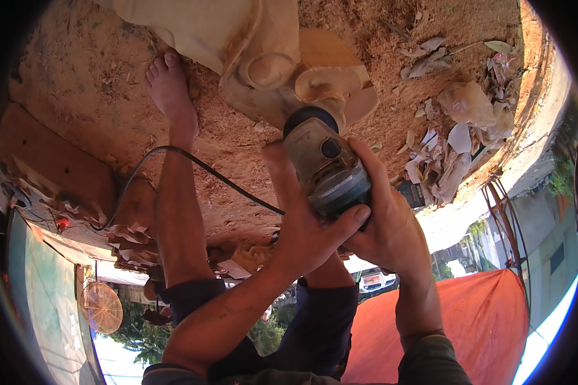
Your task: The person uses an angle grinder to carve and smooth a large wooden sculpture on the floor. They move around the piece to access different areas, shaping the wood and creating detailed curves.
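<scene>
Both of my hands hold an angle grinder with a dusty body and a dark green rear end. My left hand grips it from the left, partly hidden behind the body. On the other side, my right hand wraps round the tool, its thumb close to my left thumb. The grinder's dark round head meets or overlaps a pale carved wood piece with rounded, scrolled shapes; whether it touches cannot be made out. A black power cord curves away to the left from near my left hand.
Reddish sawdust and chips cover the ground. My bare foot rests left of the carving. A brown board lies at the left. Plastic bags and scraps lie at the right. An orange tarp hangs at the lower right.
</scene>
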Motion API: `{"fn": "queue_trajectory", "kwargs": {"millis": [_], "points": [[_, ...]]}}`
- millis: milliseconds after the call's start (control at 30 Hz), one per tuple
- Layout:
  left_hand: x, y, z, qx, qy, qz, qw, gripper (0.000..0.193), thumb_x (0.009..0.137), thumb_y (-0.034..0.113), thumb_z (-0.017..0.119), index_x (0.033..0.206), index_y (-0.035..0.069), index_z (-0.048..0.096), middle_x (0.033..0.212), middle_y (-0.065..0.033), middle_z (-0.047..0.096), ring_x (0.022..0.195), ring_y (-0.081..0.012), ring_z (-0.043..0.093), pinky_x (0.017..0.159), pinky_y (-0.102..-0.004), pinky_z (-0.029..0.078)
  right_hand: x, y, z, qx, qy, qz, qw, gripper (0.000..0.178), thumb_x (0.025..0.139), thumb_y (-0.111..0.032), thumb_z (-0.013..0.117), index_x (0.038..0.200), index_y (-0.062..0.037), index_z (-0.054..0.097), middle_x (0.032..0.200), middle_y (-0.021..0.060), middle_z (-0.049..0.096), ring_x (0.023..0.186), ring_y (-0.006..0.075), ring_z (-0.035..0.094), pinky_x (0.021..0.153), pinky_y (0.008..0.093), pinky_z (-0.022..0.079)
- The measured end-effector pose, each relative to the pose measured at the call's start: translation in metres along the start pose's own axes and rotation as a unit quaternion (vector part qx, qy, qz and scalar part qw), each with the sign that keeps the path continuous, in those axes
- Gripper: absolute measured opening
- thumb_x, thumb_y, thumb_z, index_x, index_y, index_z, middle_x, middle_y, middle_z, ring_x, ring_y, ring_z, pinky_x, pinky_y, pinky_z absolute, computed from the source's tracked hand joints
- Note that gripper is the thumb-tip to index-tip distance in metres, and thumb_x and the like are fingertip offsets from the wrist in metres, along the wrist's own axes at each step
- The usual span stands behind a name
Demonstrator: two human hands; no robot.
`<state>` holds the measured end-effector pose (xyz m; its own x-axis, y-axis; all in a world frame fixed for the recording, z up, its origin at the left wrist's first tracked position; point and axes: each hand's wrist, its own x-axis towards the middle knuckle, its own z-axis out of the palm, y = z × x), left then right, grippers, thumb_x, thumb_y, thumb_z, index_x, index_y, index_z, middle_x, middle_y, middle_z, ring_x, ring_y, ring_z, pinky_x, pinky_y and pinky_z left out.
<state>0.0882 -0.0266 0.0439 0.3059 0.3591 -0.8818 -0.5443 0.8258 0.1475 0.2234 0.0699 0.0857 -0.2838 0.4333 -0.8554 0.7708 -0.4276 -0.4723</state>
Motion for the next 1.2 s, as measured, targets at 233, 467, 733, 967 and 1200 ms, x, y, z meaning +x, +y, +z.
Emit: {"fn": "queue_trajectory", "kwargs": {"millis": [233, 467, 733, 967, 1200], "points": [[0.013, 0.002, -0.002, 0.005, -0.018, 0.021, 1.0, 0.076, 0.094, 0.027, 0.084, 0.148, -0.005, 0.044, 0.134, -0.0165, 0.057, 0.124, -0.0241, 0.062, 0.104, -0.0381, 0.053, 0.004, 0.009, 0.003, -0.051, 0.025, -0.021, 0.998, 0.102, 0.081, -0.012, 0.088, 0.166, -0.0108, 0.031, 0.128, 0.0287, 0.072, 0.118, 0.0509, 0.071, 0.091, 0.0502, 0.06], [0.001, 0.005, 0.002, 0.002, 0.001, 0.038, 0.999, 0.063, 0.098, 0.027, 0.082, 0.143, -0.005, 0.052, 0.127, -0.0138, 0.065, 0.116, -0.0181, 0.066, 0.098, -0.0329, 0.056, 0.002, -0.008, -0.001, 0.013, 0.004, 0.028, 1.0, 0.096, 0.08, -0.006, 0.08, 0.164, -0.0151, 0.036, 0.131, 0.0289, 0.069, 0.116, 0.0517, 0.07, 0.09, 0.0529, 0.058], [0.01, -0.01, 0.01, -0.081, -0.073, 0.013, 0.994, 0.06, 0.099, 0.023, 0.08, 0.144, -0.003, 0.05, 0.13, -0.0099, 0.064, 0.119, -0.0153, 0.063, 0.098, -0.0318, 0.056, -0.001, 0.001, -0.016, -0.127, 0.022, -0.051, 0.99, 0.094, 0.073, -0.003, 0.081, 0.16, -0.0185, 0.049, 0.106, 0.0207, 0.065, 0.095, 0.0458, 0.071, 0.078, 0.0514, 0.058], [0.011, -0.017, 0.017, -0.11, -0.1, 0.021, 0.989, 0.057, 0.101, 0.019, 0.079, 0.146, -0.001, 0.049, 0.132, -0.0064, 0.063, 0.122, -0.0129, 0.061, 0.099, -0.0309, 0.055, 0.005, 0.002, -0.026, -0.218, 0.02, -0.08, 0.972, 0.088, 0.074, -0.002, 0.08, 0.157, -0.0182, 0.055, 0.095, 0.0165, 0.059, 0.083, 0.0401, 0.068, 0.072, 0.0498, 0.055], [0.01, -0.012, 0.015, -0.069, -0.082, 0.029, 0.994, 0.062, 0.098, 0.018, 0.083, 0.146, -0.001, 0.049, 0.134, -0.0079, 0.063, 0.123, -0.0142, 0.062, 0.101, -0.0331, 0.056, -0.002, 0.005, -0.022, -0.153, 0.013, -0.026, 0.988, 0.089, 0.078, -0.008, 0.085, 0.159, -0.0097, 0.047, 0.127, 0.0232, 0.07, 0.109, 0.0482, 0.071, 0.086, 0.0496, 0.058]]}}
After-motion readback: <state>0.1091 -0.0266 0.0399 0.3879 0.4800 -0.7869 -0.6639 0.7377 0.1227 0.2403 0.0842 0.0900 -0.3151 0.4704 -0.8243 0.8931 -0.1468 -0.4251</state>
